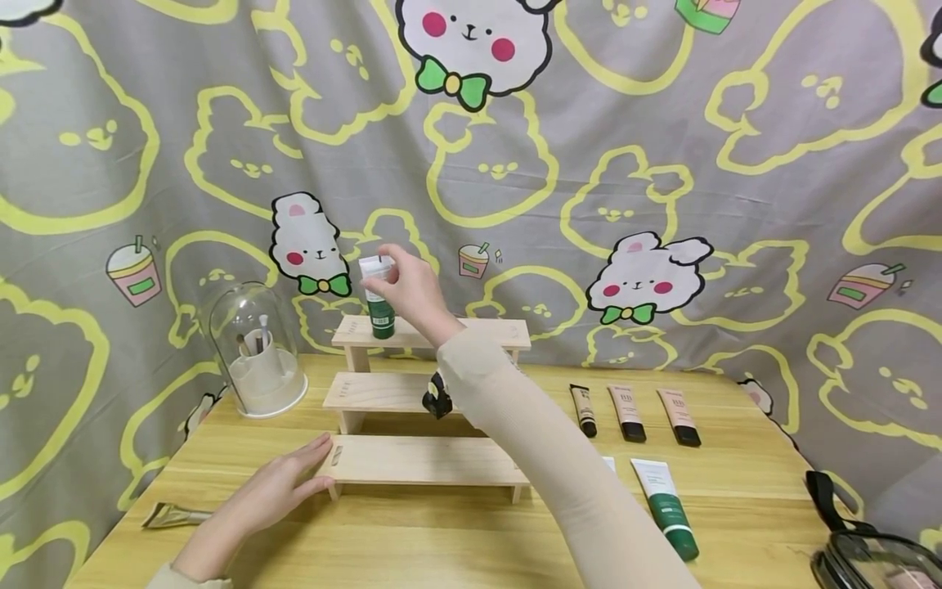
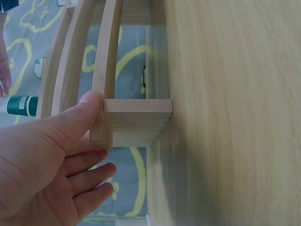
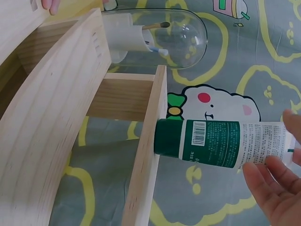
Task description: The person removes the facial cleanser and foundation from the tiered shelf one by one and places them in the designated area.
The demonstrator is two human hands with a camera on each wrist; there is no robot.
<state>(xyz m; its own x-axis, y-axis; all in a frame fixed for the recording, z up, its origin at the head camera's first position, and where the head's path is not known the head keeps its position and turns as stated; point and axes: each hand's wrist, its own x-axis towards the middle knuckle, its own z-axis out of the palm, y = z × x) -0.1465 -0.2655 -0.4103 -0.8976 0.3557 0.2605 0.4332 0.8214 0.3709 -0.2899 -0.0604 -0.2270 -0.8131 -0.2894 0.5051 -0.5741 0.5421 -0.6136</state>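
In the head view my right hand pinches the white upper end of a green and white squeeze tube. The tube stands upright, its dark green cap down at the left part of the top step of a three-tier wooden display stand. Printed text and a barcode cover the tube in the right wrist view. My left hand holds the left end of the lowest step. Its thumb and index finger straddle the board corner in the left wrist view, while the other fingers extend loosely.
Left of the stand is a clear dome holder with makeup brushes. To the right lie several tubes, including a pink tube and a green and white tube. A gold tube lies front left, a clear bag front right.
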